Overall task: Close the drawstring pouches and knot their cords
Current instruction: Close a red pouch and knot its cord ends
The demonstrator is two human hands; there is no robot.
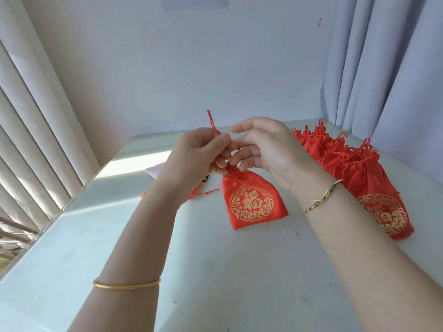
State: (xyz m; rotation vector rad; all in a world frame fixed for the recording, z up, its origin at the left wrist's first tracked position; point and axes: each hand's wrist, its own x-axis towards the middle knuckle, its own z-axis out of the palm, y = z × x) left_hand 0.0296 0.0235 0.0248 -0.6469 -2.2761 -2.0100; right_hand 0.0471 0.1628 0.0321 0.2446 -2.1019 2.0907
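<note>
**Your left hand pinches the cord above a cinched pouch**

Your left hand (196, 159) has its thumb and curled fingers closed tightly on the red cord (212, 122), whose knotted tail sticks up and away from the pinch. Directly under that grip sits the gathered neck of the red pouch (254, 204). Its body spreads out below your fingers, gold emblem facing you, with the bottom edge on the table (215, 271).

Your right hand (266, 149) meets the grip from the opposite side. Its fingers reach out fairly straight, and the tips touch the cord and the pouch neck. You cannot tell whether they actually pinch anything.

Beyond your right wrist, well apart from the grip, lies a heap of red pouches (359, 168) with necks drawn and cords looped. Behind your left hand a pale pink pouch (153, 172) peeks out, and a loose red cord (206, 192) lies just past your left wrist.
</note>
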